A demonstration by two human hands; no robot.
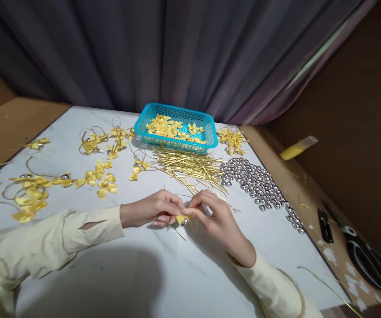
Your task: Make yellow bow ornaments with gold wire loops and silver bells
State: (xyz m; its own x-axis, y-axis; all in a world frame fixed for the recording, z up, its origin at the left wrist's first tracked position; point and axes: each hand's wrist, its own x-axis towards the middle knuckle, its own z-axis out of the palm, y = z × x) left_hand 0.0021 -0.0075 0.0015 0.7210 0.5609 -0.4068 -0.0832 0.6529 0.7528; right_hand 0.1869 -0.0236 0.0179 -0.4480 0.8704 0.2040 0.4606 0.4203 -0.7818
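Cream sleeves (44, 247) cover both my forearms along the near edge of the white table (137, 282). My left hand (154, 213) and my right hand (217, 221) meet a little in from that edge, about midway between the left and right edges. Both pinch one small yellow bow (181, 219). The left hand has its fingers pressed together on the bow's left side. The right hand nips it from the right with thumb and forefinger. A tiny silver bead (184, 222) sits right against the underside of the bow; I cannot tell how it is attached.

Just beyond my hands, toward the far edge, lies a heap of thin gold wires (190, 168), its nearest strands reaching almost to my fingers. Behind the wires, close to the far edge, stands a blue basket (173, 142) with more yellow bows (170, 128) inside. Silver beads (257, 183) are spread in a band along the right edge, near the wires but apart from my right hand.

Toward the left edge lie bows with wire loops (31, 196), some with beads on them, and a few loose bows (102, 176) lie between them and the wires. Off the right edge, on a brown board, rest black scissors (364, 258) and, farther back, a yellow tube (298, 148).
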